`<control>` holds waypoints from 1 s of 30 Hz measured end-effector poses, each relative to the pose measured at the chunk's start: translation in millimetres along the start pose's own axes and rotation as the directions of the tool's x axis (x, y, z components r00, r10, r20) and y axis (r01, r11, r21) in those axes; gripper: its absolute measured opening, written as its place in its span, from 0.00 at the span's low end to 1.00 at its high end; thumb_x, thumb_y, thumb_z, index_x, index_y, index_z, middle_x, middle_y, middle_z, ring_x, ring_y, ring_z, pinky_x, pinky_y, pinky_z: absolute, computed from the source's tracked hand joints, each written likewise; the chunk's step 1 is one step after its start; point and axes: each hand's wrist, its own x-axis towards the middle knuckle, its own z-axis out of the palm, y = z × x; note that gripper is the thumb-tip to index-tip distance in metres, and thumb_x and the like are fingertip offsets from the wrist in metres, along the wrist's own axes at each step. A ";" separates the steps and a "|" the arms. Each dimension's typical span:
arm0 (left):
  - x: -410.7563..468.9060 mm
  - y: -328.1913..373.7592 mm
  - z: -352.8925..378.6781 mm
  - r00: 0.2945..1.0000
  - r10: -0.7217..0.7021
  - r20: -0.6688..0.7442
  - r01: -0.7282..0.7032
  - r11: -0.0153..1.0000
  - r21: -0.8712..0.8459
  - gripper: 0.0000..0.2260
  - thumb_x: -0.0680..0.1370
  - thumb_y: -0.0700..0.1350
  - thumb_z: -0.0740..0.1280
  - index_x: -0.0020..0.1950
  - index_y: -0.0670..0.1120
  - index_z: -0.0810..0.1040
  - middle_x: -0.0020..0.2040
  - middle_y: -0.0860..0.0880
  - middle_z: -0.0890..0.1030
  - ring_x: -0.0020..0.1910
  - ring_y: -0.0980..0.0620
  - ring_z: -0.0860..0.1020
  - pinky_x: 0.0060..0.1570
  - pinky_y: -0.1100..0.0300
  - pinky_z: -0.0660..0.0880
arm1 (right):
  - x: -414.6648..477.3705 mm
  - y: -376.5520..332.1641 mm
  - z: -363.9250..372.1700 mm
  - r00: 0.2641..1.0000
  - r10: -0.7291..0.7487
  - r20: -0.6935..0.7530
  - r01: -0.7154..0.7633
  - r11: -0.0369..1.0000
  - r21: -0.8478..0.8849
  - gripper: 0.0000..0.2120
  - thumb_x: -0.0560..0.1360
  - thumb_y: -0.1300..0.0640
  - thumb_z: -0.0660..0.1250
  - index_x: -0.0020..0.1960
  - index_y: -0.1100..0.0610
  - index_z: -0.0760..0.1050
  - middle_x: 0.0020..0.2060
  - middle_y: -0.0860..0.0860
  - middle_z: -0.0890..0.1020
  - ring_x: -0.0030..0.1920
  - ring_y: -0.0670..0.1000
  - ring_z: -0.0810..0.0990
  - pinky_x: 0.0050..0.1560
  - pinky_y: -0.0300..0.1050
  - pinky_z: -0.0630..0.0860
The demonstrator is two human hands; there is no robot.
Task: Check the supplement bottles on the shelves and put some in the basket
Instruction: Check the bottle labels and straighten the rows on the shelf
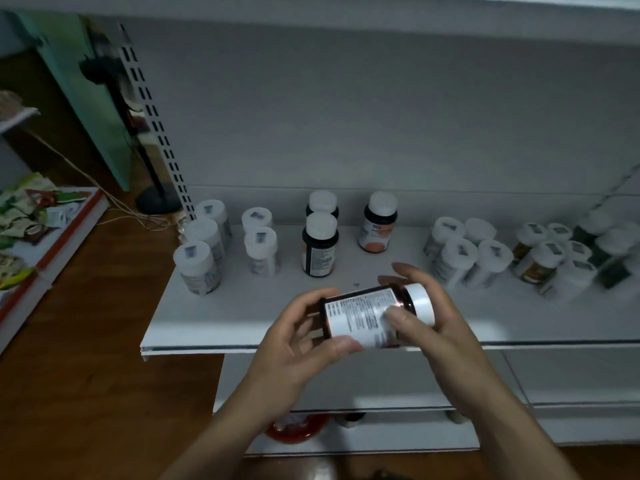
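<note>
A dark amber supplement bottle [363, 315] with a white cap and a white printed label lies sideways in both hands, above the front edge of the white shelf [214, 317], cap to the right. My left hand [298, 344] grips its base end, thumb on the label. My right hand [433, 323] holds the cap end, thumb pressed on the label. Behind them on the shelf stand three similar dark bottles [320, 245] and groups of white bottles [204, 247]. No basket can be clearly made out.
More white and dark bottles [550, 254] crowd the shelf's right side. A lower shelf [346, 379] sits below, with a red object [298, 427] under it. A second rack with packets [31, 220] stands to the left across a wooden floor [86, 358]. A black stand [156, 199] with cables is behind.
</note>
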 end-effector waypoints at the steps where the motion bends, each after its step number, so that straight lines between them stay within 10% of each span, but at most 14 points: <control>1: 3.5 0.6 -0.2 0.999 -0.014 -0.029 0.013 0.999 -0.031 0.20 0.71 0.46 0.74 0.62 0.52 0.77 0.57 0.53 0.83 0.58 0.53 0.81 0.51 0.62 0.78 | -0.6 -1.7 -0.6 0.999 -0.021 0.028 0.020 1.000 0.022 0.31 0.65 0.44 0.72 0.67 0.41 0.69 0.61 0.40 0.79 0.56 0.45 0.81 0.50 0.41 0.80; 15: 26.5 -6.4 25.2 0.996 -0.089 -0.017 0.084 0.977 -0.197 0.18 0.71 0.57 0.73 0.59 0.52 0.81 0.55 0.45 0.84 0.53 0.46 0.83 0.47 0.58 0.79 | 26.6 -2.8 -19.6 0.995 -0.094 0.029 0.090 0.989 0.117 0.33 0.65 0.62 0.75 0.67 0.45 0.69 0.54 0.46 0.83 0.53 0.47 0.83 0.48 0.38 0.78; 30: 31.7 -10.0 45.1 0.997 -0.062 -0.051 0.060 0.997 -0.048 0.22 0.70 0.55 0.71 0.64 0.55 0.74 0.54 0.54 0.83 0.52 0.55 0.82 0.48 0.62 0.78 | 39.2 -1.1 -31.7 0.995 -0.093 -0.029 0.095 0.991 0.091 0.30 0.63 0.52 0.78 0.63 0.43 0.74 0.55 0.46 0.83 0.54 0.47 0.83 0.48 0.38 0.79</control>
